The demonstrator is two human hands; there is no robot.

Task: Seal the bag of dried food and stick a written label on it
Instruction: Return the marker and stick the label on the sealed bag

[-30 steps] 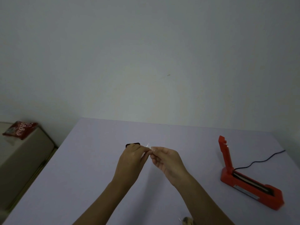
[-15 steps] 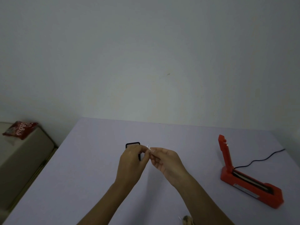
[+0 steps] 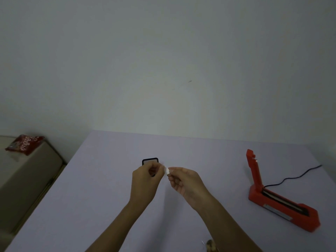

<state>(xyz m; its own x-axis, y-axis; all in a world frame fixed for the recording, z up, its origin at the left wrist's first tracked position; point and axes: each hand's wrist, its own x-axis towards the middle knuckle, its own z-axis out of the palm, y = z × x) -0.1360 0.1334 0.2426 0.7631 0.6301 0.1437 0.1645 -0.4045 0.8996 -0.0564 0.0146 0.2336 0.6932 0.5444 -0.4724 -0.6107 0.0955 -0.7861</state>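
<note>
Above the middle of the pale table [image 3: 94, 188], my left hand [image 3: 144, 180] and my right hand [image 3: 185, 180] meet fingertip to fingertip. Both pinch one small white label [image 3: 166, 170] between thumb and forefinger. A corner of the bag of dried food [image 3: 211, 245] peeks in at the bottom edge, mostly cut off. To the right, the red heat sealer [image 3: 280, 202] stands with its lid raised.
A small black-framed object [image 3: 150, 161] lies on the table just behind my left hand. The sealer's black cord [image 3: 298, 176] trails off to the right. A red snack packet [image 3: 24, 144] rests on a beige cabinet [image 3: 27, 180] left of the table.
My hands have dropped slightly toward me, uncovering more of the black-framed object. The white label shows more between the fingertips.
</note>
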